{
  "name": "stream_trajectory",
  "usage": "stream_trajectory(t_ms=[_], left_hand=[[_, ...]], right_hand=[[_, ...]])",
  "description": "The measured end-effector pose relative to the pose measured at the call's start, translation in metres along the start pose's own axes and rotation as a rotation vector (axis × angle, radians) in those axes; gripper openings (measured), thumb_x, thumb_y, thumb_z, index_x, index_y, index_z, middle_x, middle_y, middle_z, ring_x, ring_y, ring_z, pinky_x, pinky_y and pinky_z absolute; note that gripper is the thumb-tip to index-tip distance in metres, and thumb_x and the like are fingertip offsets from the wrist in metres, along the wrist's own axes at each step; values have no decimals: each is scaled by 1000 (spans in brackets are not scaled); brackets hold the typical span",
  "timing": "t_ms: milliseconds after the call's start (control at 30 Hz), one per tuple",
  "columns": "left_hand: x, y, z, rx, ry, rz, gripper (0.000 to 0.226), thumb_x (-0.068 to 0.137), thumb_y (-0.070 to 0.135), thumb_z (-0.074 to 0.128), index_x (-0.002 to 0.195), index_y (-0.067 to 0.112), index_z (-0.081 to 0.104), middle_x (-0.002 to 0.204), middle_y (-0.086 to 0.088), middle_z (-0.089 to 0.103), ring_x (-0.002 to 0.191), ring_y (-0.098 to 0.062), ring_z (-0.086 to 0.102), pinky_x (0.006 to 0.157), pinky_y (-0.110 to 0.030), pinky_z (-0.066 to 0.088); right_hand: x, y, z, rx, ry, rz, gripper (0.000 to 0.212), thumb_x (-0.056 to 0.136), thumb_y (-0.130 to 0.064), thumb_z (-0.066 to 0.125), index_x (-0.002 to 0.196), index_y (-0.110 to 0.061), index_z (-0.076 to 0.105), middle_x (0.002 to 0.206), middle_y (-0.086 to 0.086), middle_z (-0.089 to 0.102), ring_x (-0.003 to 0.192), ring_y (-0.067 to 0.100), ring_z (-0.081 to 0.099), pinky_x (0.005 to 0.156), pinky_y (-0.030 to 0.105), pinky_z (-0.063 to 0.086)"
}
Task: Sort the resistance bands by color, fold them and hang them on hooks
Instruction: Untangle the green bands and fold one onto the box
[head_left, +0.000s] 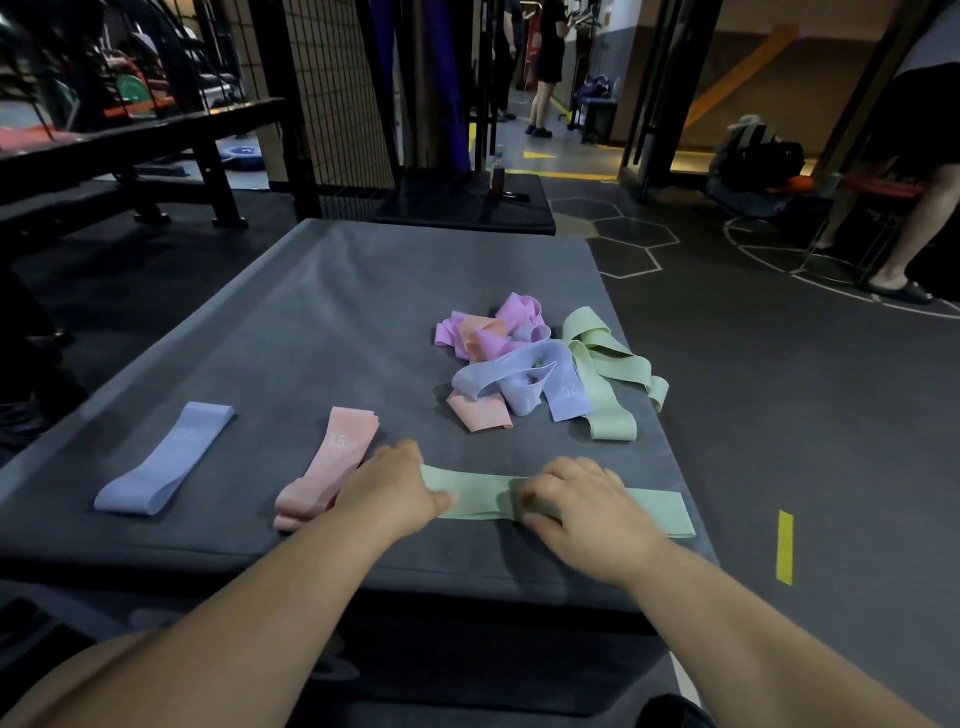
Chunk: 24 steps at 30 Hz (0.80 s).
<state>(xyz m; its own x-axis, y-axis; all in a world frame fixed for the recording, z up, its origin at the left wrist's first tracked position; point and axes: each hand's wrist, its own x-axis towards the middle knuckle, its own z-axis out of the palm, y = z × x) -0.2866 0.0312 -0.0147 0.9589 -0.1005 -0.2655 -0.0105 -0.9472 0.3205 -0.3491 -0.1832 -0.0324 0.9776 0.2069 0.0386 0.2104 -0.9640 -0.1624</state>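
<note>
**Folding stage, green set.** A pale green flat elastic fabric band lies stretched crosswise at 5 o'clock on the grey padded counter, along its near edge. The left grip holds the band's left end, thumb on top and fingers curled. The right grip sits on the band's middle with bent fingers and appears to pinch a crease there, though its fingertips are poorly seen.

At 8 o'clock lie two finished bundles, well apart: a folded lavender band and a folded peach band printed "15". At 2 o'clock is a loose heap of unsorted bands in pink, peach, lavender and green, looped and tangled.

The material looks soft, matte and limp, so it likely keeps a crease only under pressure. The next move probably calls for bringing one end over the other, edges aligned, then flattening. No hooks are in view.
</note>
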Motion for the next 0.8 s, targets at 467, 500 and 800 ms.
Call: stream_trajectory(t_ms=[467, 500, 800], left_hand=[[26, -26, 4, -273, 19, 45, 13, 90, 24, 52, 98, 33, 48, 96, 2, 61, 77, -22, 62, 68, -32, 51], [27, -26, 4, -290, 23, 44, 15, 91, 22, 52, 101, 32, 48, 97, 2, 61, 77, -22, 61, 67, -31, 50], [26, -28, 4, -525, 31, 49, 22, 89, 18, 57, 105, 33, 52, 101, 2, 63, 88, -23, 64, 77, -44, 58]], right_hand=[[-4, -16, 15, -25, -196, -29, 106, 61, -75, -20, 156, -31, -2, 164, -11, -6, 150, 12, -13, 121, 38, -11], [-5, -15, 17, -37, -189, -38, 108, 60, -77, -24, 156, -31, -3, 164, -12, -7, 150, 12, -15, 121, 39, -12], [-3, -12, 21, -37, -162, -55, 104, 70, -80, -22, 156, -29, 3, 164, -12, 3, 151, 10, -6, 119, 34, -12]])
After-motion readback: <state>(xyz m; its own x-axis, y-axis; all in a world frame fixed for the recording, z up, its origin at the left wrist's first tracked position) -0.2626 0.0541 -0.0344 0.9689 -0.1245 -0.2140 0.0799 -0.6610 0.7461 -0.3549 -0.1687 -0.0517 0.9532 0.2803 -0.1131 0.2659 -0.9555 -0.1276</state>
